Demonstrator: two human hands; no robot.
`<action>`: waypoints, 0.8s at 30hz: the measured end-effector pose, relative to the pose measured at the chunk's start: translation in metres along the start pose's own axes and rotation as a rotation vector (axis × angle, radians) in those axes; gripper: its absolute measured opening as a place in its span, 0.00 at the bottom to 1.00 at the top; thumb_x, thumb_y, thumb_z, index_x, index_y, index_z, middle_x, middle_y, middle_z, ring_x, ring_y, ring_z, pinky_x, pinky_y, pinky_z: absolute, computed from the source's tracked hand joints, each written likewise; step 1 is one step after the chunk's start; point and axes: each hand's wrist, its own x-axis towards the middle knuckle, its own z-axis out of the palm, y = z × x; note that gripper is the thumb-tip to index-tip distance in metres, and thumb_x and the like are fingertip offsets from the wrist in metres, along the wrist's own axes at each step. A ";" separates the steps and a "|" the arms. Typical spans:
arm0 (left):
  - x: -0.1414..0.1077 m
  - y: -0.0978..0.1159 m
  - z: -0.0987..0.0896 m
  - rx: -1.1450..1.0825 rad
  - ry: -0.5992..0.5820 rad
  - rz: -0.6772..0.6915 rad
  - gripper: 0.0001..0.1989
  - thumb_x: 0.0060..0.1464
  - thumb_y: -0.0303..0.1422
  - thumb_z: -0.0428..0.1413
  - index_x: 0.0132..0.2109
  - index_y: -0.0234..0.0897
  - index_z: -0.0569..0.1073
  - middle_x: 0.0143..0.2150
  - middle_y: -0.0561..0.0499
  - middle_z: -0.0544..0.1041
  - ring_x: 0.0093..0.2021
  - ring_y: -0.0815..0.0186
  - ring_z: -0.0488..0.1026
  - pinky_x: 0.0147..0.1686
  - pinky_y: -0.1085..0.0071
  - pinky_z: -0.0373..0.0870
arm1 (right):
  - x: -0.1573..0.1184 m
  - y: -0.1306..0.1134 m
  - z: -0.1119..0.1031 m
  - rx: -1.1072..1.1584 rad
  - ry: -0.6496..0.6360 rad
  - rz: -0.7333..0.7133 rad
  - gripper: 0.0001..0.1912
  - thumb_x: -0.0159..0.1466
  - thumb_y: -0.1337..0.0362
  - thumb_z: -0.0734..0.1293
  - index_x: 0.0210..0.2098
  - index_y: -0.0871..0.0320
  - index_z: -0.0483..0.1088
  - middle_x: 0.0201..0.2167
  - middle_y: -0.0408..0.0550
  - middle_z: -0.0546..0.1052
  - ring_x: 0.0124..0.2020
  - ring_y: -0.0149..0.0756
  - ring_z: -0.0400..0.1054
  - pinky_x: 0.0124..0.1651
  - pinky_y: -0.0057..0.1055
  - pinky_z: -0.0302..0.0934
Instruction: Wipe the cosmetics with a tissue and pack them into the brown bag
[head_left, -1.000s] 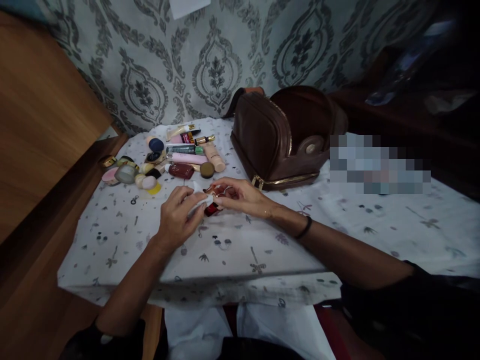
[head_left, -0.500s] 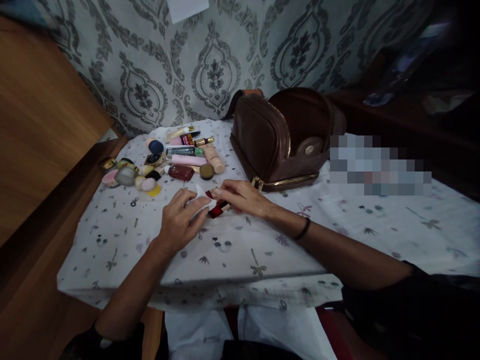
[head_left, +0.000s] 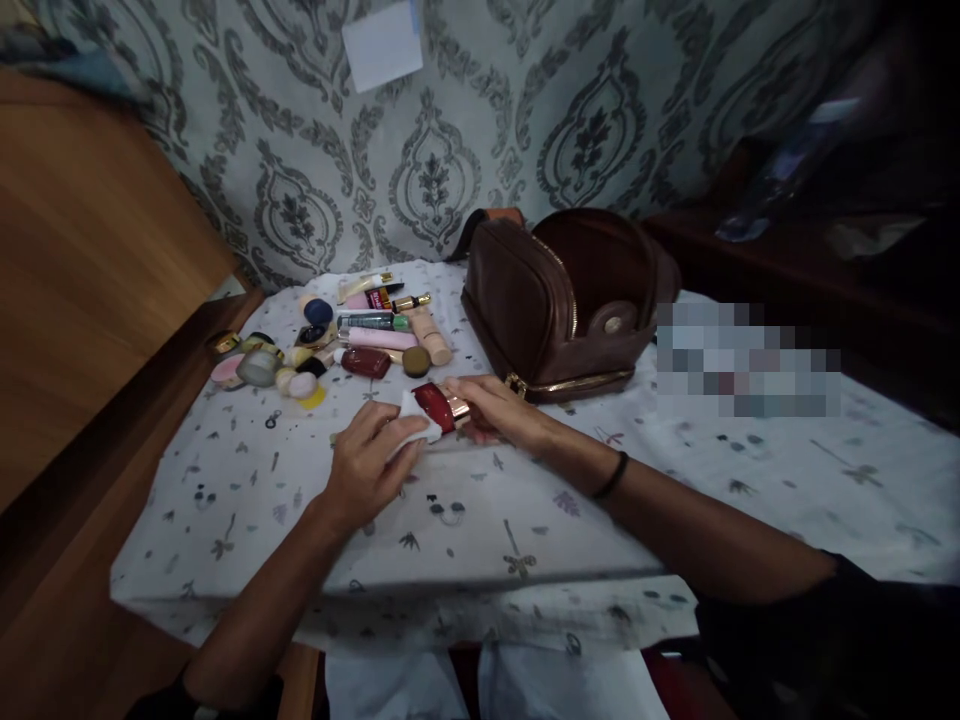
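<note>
Over the front middle of the table, my right hand (head_left: pixel 499 412) is closed around the gold-coloured cap end of a red bottle (head_left: pixel 435 406). The bottle lies tilted, its red body pointing left. My left hand (head_left: pixel 369 455) pinches a folded white wipe (head_left: pixel 417 424), which touches the bottle's left end. Just beyond the hands lie a dark red bottle (head_left: pixel 365 362), a small round olive-brown jar (head_left: pixel 416 361) and a beige tube (head_left: pixel 430 337). The fingertips of my right hand are partly hidden behind the bottle.
A brown leather bag (head_left: pixel 517 300) stands unzipped at the back, right of the cosmetics. Several compacts and sponges, such as a pink compact (head_left: pixel 227 371), lie at the left. A patterned white cloth (head_left: pixel 480 530) covers the table. A wooden panel (head_left: pixel 112 230) rises at the left.
The red bottle has turned in my right hand, so its red face and gold-coloured cap show more. The wipe stays in my left hand against it. The view has tipped slightly upward.
</note>
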 end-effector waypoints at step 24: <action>-0.001 0.001 -0.004 -0.271 -0.007 -0.301 0.03 0.62 0.31 0.54 0.43 0.38 0.70 0.36 0.52 0.76 0.36 0.66 0.74 0.38 0.72 0.68 | 0.000 0.007 0.003 0.428 -0.229 -0.098 0.25 0.57 0.48 0.73 0.42 0.63 0.72 0.27 0.44 0.77 0.23 0.28 0.70 0.24 0.24 0.63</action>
